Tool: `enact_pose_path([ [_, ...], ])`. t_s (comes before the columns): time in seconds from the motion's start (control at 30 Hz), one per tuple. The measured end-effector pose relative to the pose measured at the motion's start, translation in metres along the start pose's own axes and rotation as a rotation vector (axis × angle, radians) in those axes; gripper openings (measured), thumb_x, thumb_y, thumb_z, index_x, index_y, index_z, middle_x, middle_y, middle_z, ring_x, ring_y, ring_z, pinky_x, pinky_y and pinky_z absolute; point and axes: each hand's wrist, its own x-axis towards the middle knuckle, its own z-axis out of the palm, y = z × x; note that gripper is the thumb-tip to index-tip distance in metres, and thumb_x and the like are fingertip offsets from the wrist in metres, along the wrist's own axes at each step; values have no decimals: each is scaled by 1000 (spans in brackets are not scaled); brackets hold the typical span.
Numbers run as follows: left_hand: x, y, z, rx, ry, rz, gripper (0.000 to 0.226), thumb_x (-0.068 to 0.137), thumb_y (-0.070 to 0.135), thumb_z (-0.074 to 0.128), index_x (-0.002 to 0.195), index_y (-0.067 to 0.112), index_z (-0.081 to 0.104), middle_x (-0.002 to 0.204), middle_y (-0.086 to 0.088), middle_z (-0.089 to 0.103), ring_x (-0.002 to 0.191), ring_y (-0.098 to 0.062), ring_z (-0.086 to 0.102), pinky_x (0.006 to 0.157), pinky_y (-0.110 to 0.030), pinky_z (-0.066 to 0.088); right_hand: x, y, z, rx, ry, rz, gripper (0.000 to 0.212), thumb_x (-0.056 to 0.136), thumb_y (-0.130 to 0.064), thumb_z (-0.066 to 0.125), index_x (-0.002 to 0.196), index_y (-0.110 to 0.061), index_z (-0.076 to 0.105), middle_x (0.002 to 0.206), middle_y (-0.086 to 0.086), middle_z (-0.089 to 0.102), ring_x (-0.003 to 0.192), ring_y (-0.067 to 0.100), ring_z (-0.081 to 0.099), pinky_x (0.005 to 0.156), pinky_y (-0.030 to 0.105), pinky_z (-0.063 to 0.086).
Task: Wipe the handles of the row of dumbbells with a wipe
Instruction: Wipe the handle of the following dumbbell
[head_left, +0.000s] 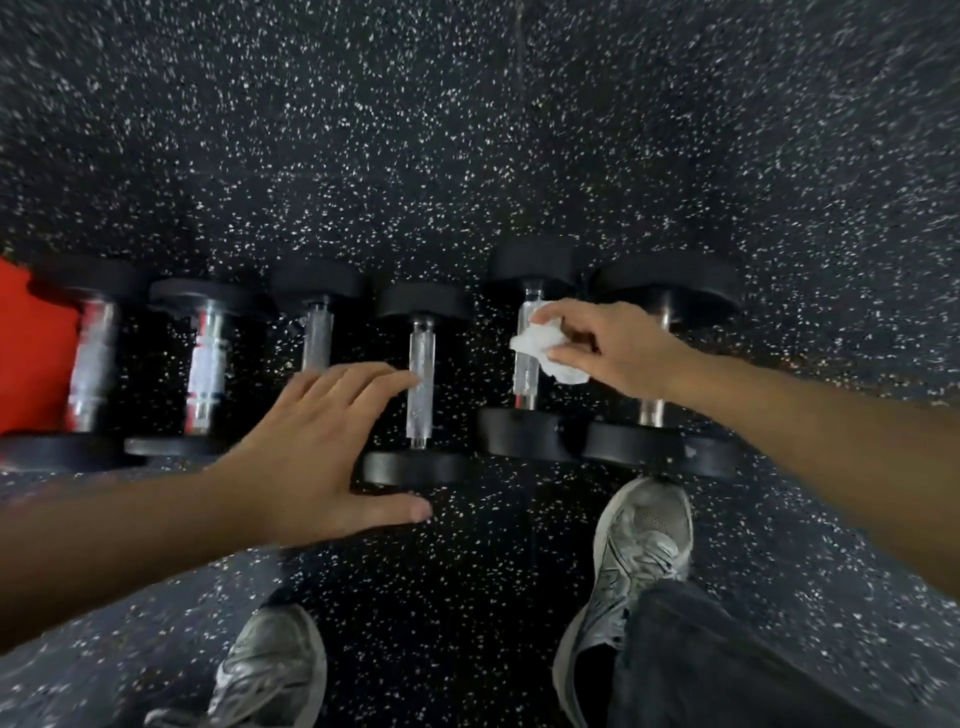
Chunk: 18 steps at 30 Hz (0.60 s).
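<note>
Several black-headed dumbbells with chrome handles lie side by side in a row on the speckled floor. My right hand (608, 349) pinches a crumpled white wipe (545, 351) against the handle of the second dumbbell from the right (525, 376). My left hand (317, 447) is flat with fingers spread, its fingertips touching the handle of the middle dumbbell (421, 400) and covering the near end of the dumbbell to its left (316, 338). The rightmost dumbbell (660, 441) is partly hidden behind my right hand.
Black rubber floor with white specks (467, 156) stretches beyond the row. A red surface (31, 353) lies under the leftmost dumbbell (93, 358). My two grey sneakers (644, 535) (270, 670) stand just in front of the row.
</note>
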Motion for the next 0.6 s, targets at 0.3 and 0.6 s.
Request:
enact_pose_path([
  [0.3,72,45,94,-57,266,-331,105,82,90,39,161,20,27,159,-3,42,148,-24,36,123,-51,25,23,14,41,-48,-171,-203,31,99,-43,62,129,-41,68,104,-18,54,101,6,54,91,29,47],
  [0.6,91,45,92,25,222,-271,109,81,94,33,163,24,18,160,-1,38,149,-21,32,126,-49,21,18,19,34,-147,80,-120,34,103,-45,53,135,-41,63,113,-7,71,105,19,67,86,40,53],
])
